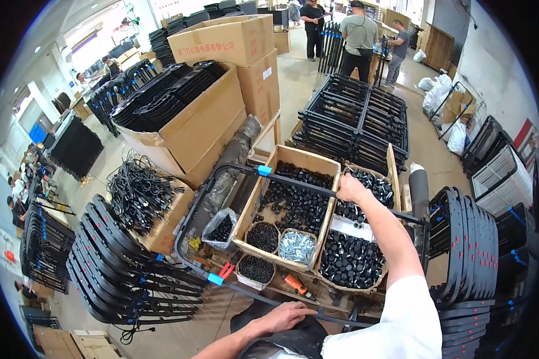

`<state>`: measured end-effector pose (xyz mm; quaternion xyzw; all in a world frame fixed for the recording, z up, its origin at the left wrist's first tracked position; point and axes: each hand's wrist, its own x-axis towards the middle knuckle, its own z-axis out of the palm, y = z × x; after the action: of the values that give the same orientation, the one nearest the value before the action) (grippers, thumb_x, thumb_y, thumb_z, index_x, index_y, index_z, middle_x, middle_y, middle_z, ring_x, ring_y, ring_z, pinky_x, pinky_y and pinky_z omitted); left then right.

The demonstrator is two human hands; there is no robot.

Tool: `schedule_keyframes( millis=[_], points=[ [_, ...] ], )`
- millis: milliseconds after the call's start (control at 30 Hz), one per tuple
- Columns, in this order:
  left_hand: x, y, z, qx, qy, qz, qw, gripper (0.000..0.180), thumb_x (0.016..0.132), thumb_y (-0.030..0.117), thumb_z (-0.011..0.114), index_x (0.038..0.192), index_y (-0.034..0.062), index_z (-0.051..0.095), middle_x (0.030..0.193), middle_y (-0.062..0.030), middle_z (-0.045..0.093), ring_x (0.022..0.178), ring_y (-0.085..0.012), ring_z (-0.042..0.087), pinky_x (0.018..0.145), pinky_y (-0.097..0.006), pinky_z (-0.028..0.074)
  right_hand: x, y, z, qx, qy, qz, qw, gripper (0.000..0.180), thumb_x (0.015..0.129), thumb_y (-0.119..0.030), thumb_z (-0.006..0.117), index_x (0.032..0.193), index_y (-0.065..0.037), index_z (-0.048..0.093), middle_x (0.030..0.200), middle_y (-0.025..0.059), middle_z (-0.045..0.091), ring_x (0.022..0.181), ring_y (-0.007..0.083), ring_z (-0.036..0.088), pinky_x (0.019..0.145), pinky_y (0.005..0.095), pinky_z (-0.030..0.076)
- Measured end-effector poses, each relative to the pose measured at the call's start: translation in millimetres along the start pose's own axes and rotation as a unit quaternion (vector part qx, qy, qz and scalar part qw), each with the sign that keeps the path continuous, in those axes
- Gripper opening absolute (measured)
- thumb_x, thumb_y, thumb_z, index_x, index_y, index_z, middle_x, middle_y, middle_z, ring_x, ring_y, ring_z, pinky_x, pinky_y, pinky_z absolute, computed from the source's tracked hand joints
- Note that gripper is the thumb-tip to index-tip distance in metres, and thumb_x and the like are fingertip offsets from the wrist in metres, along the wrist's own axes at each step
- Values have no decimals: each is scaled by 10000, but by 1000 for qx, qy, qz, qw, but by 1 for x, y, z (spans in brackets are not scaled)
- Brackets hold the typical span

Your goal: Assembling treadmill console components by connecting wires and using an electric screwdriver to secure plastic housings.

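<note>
A black tubular frame (245,288) with blue tape lies across the parts boxes in front of me. My left hand (285,317) is closed at its near bar, close to my body. Stretched forward, my right hand (350,186) has its fingers closed at the far bar, beside the box divider; whatever is between the fingertips is hidden. Under the frame, a cardboard box (250,230) holds small black plastic parts (302,206). Black round-headed parts (351,261) fill the box under my right forearm. Silver screws (297,247) and black screws (262,237) sit in smaller containers.
An orange-and-black tool (299,286) and red-handled pliers (226,270) lie by the near bar. Curved black frames are stacked at left (111,263) and right (464,245). Black cables (139,194) fill a carton. Beyond are more frames (356,116), large cartons (206,113) and several people.
</note>
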<state>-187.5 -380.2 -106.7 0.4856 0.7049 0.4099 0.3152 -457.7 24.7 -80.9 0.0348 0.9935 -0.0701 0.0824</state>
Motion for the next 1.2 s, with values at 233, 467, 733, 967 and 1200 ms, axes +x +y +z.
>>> schedule_keyframes(
  millis=[233,467,733,967,1200],
  points=[
    [7,-8,4,-19,-14,-58,998,335,1012,123,602,1334,34,626,1257,-200,661,1210,-406,618,1026,-473,516,3,10,3,-53,59,-21,997,369,966,-289,595,1168,15,643,969,262,754,952,437,749,849,543,601],
    [4,13,-1,150,-11,-40,988,274,1027,134,582,1285,106,672,1199,-177,659,1150,-399,632,959,-486,522,-19,-37,-44,17,-116,90,989,440,979,-214,536,1339,17,641,1084,250,774,1010,363,773,879,475,614],
    [6,14,2,11,-35,-153,988,290,1074,233,542,1321,124,647,1073,-196,660,1058,-430,646,911,-502,528,-17,-31,-42,-86,-37,104,990,433,985,-334,512,1167,-66,800,1229,192,765,1161,361,737,969,482,590],
    [13,5,11,76,-54,-109,990,287,1031,250,616,1300,152,637,1150,-223,643,1147,-416,629,995,-509,514,1,-24,-22,-154,-44,67,985,414,980,-364,573,1156,-67,800,1218,159,778,1127,310,760,900,434,620],
    [-1,-4,12,-83,32,-125,988,431,972,163,672,1393,114,594,1258,-254,597,1255,-436,577,1106,-489,469,1,-36,-38,-230,-178,7,957,499,780,-394,739,1111,-26,807,1172,181,786,1060,335,777,918,455,615]
  ],
)
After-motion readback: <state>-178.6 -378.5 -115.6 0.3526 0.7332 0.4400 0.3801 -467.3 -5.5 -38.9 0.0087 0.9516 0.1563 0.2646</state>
